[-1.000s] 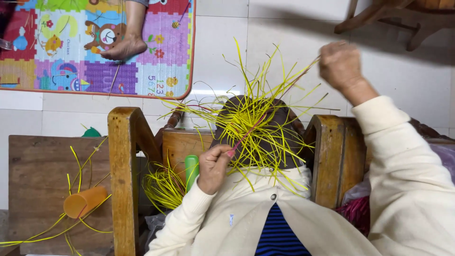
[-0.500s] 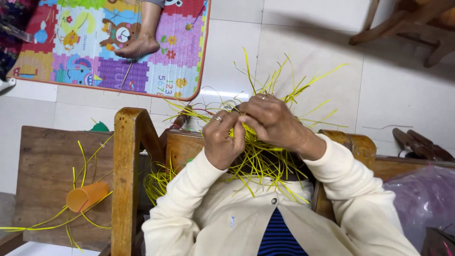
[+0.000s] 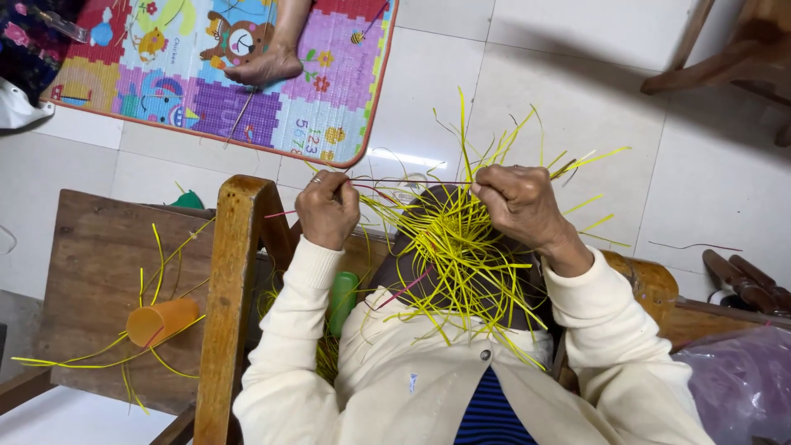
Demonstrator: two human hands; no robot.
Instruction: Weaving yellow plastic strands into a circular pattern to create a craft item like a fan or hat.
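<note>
A tangle of yellow strips (image 3: 461, 255) lies woven over a dark round form (image 3: 409, 276) in my lap. My left hand (image 3: 327, 212) and my right hand (image 3: 517, 202) are held apart above it. Each pinches one end of a thin reddish strand (image 3: 412, 183), which runs taut between them. A green tube (image 3: 344, 301) stands beside my left sleeve, partly hidden by it. Both arms wear cream sleeves.
A wooden chair arm (image 3: 229, 288) rises at my left. Beyond it a wooden stool (image 3: 82, 255) carries an orange cup (image 3: 162, 320) and loose yellow strips. Another person's bare foot (image 3: 264, 64) rests on a colourful play mat (image 3: 206, 99). A purple bag (image 3: 741, 379) sits at lower right.
My right hand came down from high on the right to meet the left over the strips. The hands have since drawn apart with the reddish strand stretched between them.
</note>
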